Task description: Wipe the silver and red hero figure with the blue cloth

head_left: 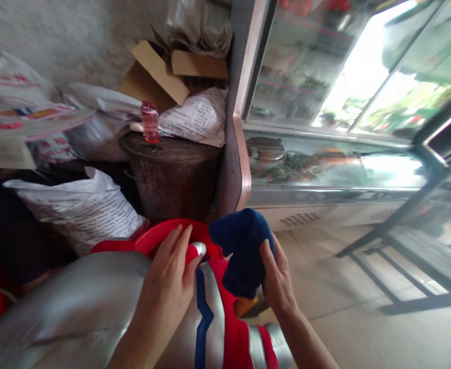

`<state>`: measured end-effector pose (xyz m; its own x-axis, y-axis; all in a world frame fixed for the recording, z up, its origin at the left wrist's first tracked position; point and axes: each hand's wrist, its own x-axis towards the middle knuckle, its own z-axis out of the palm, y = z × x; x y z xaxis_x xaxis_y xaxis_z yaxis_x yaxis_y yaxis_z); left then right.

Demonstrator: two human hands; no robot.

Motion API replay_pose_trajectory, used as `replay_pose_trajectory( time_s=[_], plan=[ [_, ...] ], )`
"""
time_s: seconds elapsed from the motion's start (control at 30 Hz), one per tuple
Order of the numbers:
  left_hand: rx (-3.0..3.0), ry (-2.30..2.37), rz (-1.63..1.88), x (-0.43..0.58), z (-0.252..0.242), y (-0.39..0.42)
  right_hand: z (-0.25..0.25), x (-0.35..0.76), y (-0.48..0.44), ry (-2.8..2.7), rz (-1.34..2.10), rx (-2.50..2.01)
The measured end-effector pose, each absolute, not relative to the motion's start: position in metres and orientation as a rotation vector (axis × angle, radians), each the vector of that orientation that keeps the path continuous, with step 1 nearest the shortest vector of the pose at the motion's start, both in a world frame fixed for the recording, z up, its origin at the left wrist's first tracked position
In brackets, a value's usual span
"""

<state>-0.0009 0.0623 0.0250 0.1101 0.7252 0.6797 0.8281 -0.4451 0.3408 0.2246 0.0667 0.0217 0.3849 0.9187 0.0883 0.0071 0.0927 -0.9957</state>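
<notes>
A large silver, red and blue figure (95, 312) fills the lower left of the head view, lying across the foreground. My left hand (167, 287) rests flat on its silver and red top, fingers stretched out toward a red curved rim (160, 231). My right hand (277, 282) grips a dark blue cloth (244, 256), bunched up and pressed against the red part of the figure. A small orange piece (246, 306) shows just below the cloth.
A dark metal drum (171, 174) with a small pink bottle (150, 123) on its lid stands behind. White printed sacks (83, 210) and cardboard boxes (164, 72) pile up at left. A glass display fridge (325, 128) and a black metal frame (406, 256) stand at right on tiled floor.
</notes>
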Motion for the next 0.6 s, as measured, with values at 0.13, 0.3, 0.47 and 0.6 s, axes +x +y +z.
replay_pose_trajectory(
  time_s=[0.13, 0.3, 0.47, 0.6],
  plan=[
    [-2.329, -1.385, -0.915, -0.014, 0.004, 0.018, 0.006, 0.215, 0.042, -1.641, 0.706, -1.317],
    [-2.282, -1.201, -0.610, -0.013, -0.040, -0.004, -0.036, 0.189, 0.062, -2.117, 0.598, -1.366],
    [-2.258, -1.193, -0.577, -0.013, -0.043, -0.001, -0.049, 0.203, 0.101, -2.120, 0.474, -1.425],
    [-2.246, -1.241, -0.560, -0.015, -0.048, -0.008, -0.049, 0.220, 0.113, -1.993, 0.356, -1.557]
  ],
)
